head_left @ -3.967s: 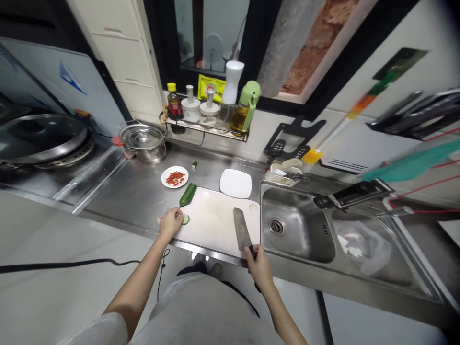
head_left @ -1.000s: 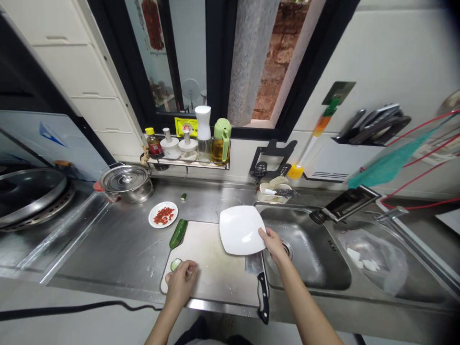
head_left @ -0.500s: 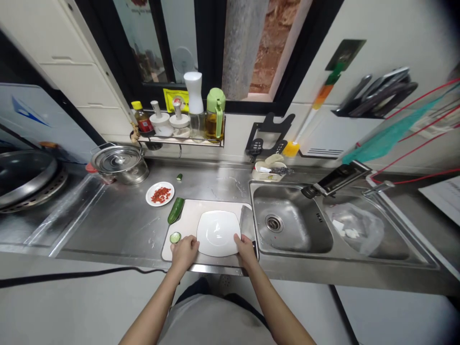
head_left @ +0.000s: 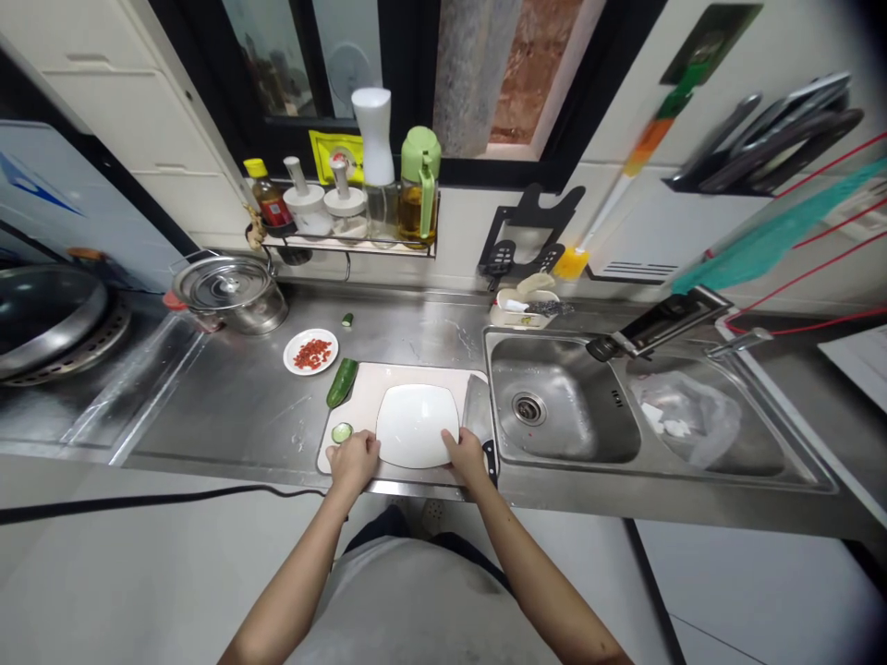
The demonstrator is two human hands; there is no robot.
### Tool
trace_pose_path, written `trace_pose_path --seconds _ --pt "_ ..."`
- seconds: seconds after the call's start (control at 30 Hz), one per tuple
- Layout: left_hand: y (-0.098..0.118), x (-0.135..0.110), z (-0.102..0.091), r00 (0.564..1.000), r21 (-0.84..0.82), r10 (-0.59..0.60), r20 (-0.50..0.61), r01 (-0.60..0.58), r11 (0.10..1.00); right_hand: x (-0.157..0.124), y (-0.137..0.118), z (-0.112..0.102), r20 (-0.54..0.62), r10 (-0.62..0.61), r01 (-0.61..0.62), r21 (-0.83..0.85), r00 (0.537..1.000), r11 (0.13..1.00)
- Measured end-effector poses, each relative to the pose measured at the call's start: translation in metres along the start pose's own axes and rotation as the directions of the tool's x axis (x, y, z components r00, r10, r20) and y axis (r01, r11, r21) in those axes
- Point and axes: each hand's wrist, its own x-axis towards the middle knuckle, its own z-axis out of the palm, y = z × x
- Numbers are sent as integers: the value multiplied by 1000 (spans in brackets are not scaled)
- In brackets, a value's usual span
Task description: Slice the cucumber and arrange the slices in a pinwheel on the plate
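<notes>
The white square plate [head_left: 417, 423] has come down since a second ago. Back then it was up in the right hand [head_left: 466, 455] over the far right of the board, and now it sits flat on the middle of the pale plastic cutting board [head_left: 365, 392], on the steel counter. Both hands are at the plate's near edge, one at each corner. The right hand grips the near-right corner, fingers curled over the rim. The left hand [head_left: 353, 460] is pressed against the near-left corner, but I honestly can't tell if it's pinching the rim or just resting there. Both forearms reach straight forward from the body, wrists low over the board's front edge. A round cucumber slice [head_left: 341, 432] lies just beside the left hand's knuckles. The broad steel cleaver with a black handle [head_left: 477, 416] lies along the board's right side, right next to the right hand.
</notes>
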Motion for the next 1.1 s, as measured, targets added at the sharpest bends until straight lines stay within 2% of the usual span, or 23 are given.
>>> trace_pose_path --seconds 0.2,0.37,0.57,0.87,1.0,1.1 --pt "-2 1 1 1000 0 -21 -6 21 1000 -5 -12 -3 23 -4 9 -180 1000 984" --pt "-2 2 -1 999 -9 -43 -24 43 999 -4 -12 2 -5 -73 69 -254 997 965" --pt "-3 2 0 998 -9 -47 -29 47 999 -6 -15 3 40 -98 106 -360 994 927" --pt "-5 1 -1 998 -43 -49 -34 47 998 -10 -38 1 140 -26 110 -634 990 766" --pt "-10 -3 -3 998 -91 -39 -54 34 995 -11 -40 2 157 -47 144 -690 986 710" --pt "-23 -4 -4 992 -143 -81 -95 67 987 -14 -39 1 161 -85 175 -716 983 676"
